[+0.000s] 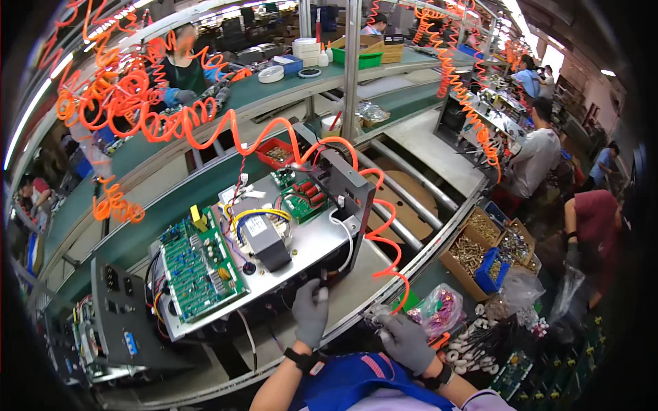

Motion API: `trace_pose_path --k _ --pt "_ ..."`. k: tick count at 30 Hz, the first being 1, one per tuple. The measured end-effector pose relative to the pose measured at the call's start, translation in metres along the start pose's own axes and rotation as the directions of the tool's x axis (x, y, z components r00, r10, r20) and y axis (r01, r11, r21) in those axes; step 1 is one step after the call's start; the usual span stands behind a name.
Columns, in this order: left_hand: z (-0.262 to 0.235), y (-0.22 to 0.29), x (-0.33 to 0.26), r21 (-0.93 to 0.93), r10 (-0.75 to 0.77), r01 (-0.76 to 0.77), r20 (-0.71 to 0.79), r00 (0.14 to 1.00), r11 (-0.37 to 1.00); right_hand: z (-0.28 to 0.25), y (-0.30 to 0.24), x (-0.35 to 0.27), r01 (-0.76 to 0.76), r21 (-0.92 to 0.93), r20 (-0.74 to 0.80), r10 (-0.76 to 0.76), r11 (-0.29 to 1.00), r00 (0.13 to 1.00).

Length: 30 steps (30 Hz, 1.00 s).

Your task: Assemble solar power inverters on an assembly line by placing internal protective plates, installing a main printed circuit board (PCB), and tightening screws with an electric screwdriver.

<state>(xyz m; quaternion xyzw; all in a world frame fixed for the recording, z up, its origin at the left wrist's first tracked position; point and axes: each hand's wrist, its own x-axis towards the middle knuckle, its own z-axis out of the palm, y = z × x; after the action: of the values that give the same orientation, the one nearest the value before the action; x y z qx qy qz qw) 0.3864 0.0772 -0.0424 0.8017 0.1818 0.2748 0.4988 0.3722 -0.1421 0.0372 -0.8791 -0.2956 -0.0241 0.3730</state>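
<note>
A metal chassis (277,264) lies tilted across the line in front of me. It carries a green circuit board (199,270), a boxy transformer (264,240) with yellow and blue wires, and a smaller green board (303,203). My left hand (310,316), in a grey glove, is beside the chassis's near edge with its fingers curled; anything in them is hidden. To the right, my gloved right hand (406,344) is closed around a small silvery thing (373,318) I cannot make out. An orange coiled air hose (392,264) comes down close to that hand.
Boxes of metal fittings (469,253), a blue bin (491,271) and a plastic bag of pink parts (440,309) stand at my right. Another chassis (116,308) is on the left. Rollers (404,185) lie beyond. A person (593,233) works at far right.
</note>
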Motion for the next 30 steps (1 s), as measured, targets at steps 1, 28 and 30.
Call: trace_pose_path --k 1,28,30 --pt "-0.007 0.0 -0.016 -0.023 0.02 -0.02 -0.024 1.0 1.0 -0.003 0.002 -0.005 0.014 0.035 0.001 -0.014 0.999 1.0" --pt "-0.02 0.15 0.181 0.707 0.217 -0.685 0.651 0.728 0.176 0.038 0.05 -0.021 -0.188 0.26 -0.155 0.234 0.947 0.96" --pt "-0.013 0.149 0.194 0.712 0.165 -0.69 0.67 0.724 0.132 0.043 0.049 -0.029 -0.226 0.283 -0.14 0.273 0.932 0.952"
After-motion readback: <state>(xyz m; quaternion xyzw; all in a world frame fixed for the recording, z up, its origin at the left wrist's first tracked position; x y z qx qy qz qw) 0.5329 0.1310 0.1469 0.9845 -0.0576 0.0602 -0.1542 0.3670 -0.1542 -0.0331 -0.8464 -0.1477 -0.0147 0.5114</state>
